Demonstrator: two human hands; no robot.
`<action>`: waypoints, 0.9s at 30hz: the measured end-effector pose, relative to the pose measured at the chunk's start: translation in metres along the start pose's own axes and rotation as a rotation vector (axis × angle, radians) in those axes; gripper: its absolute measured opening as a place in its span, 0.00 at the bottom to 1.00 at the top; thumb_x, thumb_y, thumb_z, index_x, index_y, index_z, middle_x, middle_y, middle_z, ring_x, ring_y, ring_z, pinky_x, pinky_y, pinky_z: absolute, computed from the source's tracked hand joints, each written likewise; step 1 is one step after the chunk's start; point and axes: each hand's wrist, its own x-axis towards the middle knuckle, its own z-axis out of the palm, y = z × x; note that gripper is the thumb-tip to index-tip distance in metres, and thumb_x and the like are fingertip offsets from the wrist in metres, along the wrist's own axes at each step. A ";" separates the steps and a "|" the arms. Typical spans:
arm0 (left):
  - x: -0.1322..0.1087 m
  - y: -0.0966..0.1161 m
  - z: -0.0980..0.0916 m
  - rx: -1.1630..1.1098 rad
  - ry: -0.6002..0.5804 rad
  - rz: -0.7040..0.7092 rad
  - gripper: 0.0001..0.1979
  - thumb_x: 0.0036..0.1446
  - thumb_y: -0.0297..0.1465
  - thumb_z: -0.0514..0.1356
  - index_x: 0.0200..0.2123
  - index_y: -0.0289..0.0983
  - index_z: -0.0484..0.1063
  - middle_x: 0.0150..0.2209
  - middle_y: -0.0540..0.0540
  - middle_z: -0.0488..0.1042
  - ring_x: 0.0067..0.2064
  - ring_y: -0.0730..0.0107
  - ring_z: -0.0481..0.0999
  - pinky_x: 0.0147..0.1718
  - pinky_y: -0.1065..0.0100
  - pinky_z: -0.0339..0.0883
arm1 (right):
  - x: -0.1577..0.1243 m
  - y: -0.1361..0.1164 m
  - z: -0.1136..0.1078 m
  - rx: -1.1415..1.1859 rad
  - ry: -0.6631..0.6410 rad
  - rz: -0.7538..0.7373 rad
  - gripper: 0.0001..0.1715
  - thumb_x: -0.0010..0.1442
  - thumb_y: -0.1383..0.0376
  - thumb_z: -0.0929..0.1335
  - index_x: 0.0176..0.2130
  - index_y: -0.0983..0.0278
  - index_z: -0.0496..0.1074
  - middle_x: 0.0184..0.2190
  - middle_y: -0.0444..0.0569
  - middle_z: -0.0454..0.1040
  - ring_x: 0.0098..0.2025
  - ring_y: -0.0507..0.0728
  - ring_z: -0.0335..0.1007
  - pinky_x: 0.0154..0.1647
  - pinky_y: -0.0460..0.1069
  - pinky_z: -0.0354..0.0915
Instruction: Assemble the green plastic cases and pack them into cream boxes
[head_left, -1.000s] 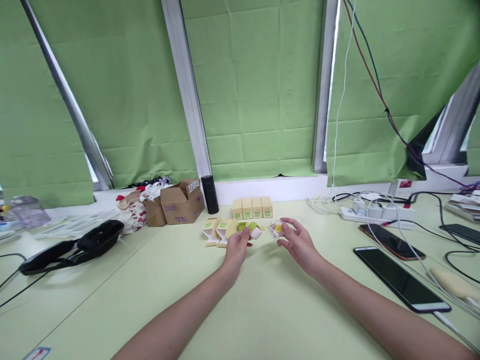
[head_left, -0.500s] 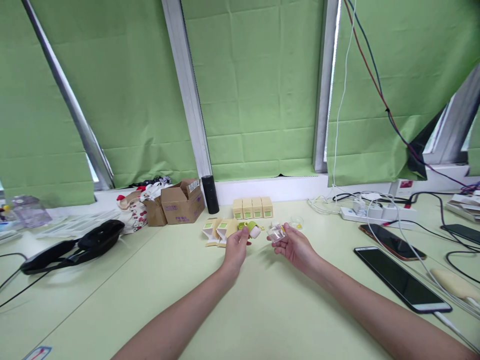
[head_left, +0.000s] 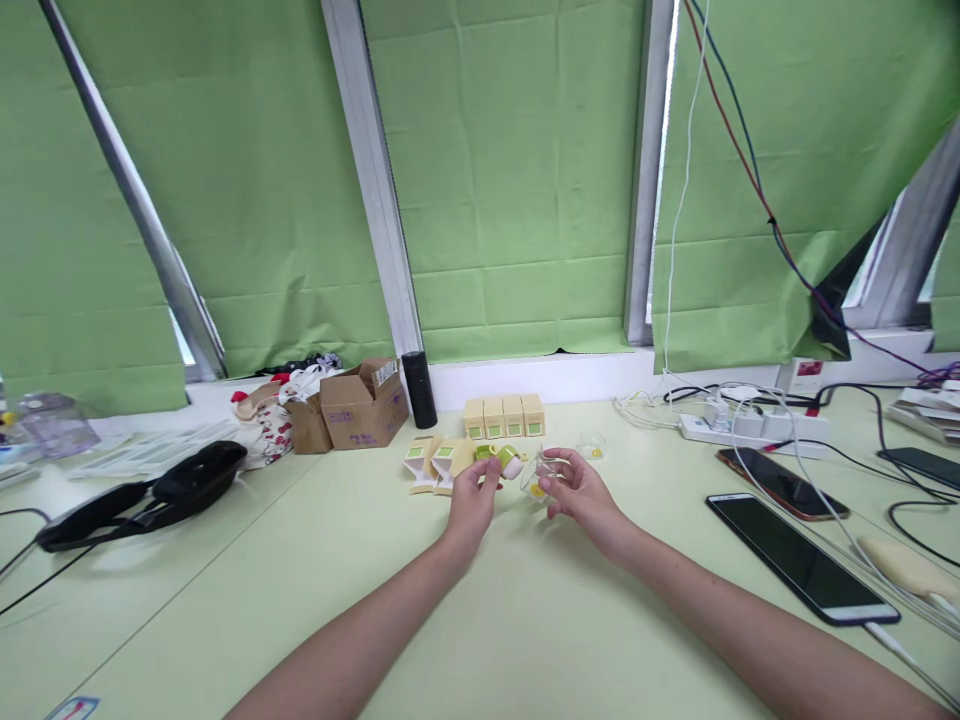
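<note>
My left hand [head_left: 470, 500] pinches a small green-and-white piece [head_left: 512, 463] between thumb and fingers; its exact kind is too small to make out. Close to it on the right, my right hand [head_left: 585, 497] grips a clear plastic container [head_left: 531, 482] with a yellow spot in it. Behind the right hand, another clear plastic piece [head_left: 592, 447] with some yellow rests on the table. Two small opened cartons [head_left: 422, 470] lie just left of my left hand. Several small closed cartons [head_left: 504, 416] with green squares stand in a row farther back.
A brown cardboard box [head_left: 364, 410] and a black cylinder [head_left: 419, 390] stand at the back left. A black strapped device [head_left: 150, 495] lies on the left. On the right are phones [head_left: 799, 555], a white power strip [head_left: 754, 430] and loose cables.
My right hand has turned the clear container and brought it slightly left, so its yellow spot now shows. My left hand stays in nearly the same place with the green-and-white piece.
</note>
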 end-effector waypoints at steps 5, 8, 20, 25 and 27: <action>-0.005 0.008 0.002 0.011 -0.044 0.056 0.32 0.53 0.61 0.63 0.32 0.35 0.80 0.37 0.41 0.82 0.41 0.58 0.77 0.44 0.61 0.70 | -0.001 0.001 0.002 0.009 -0.032 0.003 0.35 0.44 0.53 0.83 0.47 0.57 0.72 0.39 0.46 0.76 0.38 0.58 0.76 0.25 0.49 0.75; -0.007 0.010 0.003 0.006 -0.083 0.072 0.32 0.53 0.61 0.63 0.31 0.35 0.79 0.37 0.40 0.81 0.41 0.58 0.77 0.43 0.62 0.70 | -0.002 0.001 0.003 0.035 -0.052 0.007 0.34 0.45 0.53 0.83 0.46 0.57 0.72 0.39 0.46 0.76 0.37 0.58 0.76 0.25 0.50 0.76; -0.009 0.004 0.005 0.025 -0.129 0.082 0.30 0.55 0.59 0.63 0.35 0.34 0.80 0.36 0.41 0.81 0.40 0.58 0.77 0.41 0.64 0.70 | -0.003 0.002 0.005 0.091 -0.109 0.003 0.31 0.45 0.50 0.83 0.36 0.60 0.68 0.39 0.46 0.77 0.38 0.57 0.76 0.29 0.53 0.78; -0.008 0.006 0.004 0.024 -0.123 0.092 0.32 0.54 0.60 0.63 0.33 0.34 0.79 0.35 0.41 0.81 0.39 0.59 0.77 0.40 0.64 0.70 | -0.003 0.004 0.002 0.119 -0.187 -0.014 0.32 0.45 0.54 0.84 0.41 0.59 0.69 0.41 0.46 0.77 0.40 0.58 0.77 0.33 0.54 0.78; -0.008 0.005 0.004 0.027 -0.109 0.091 0.32 0.54 0.61 0.63 0.33 0.34 0.79 0.35 0.41 0.80 0.40 0.59 0.77 0.41 0.64 0.70 | -0.003 0.006 0.000 0.115 -0.212 -0.015 0.33 0.44 0.55 0.84 0.42 0.59 0.68 0.42 0.46 0.76 0.39 0.57 0.76 0.35 0.54 0.78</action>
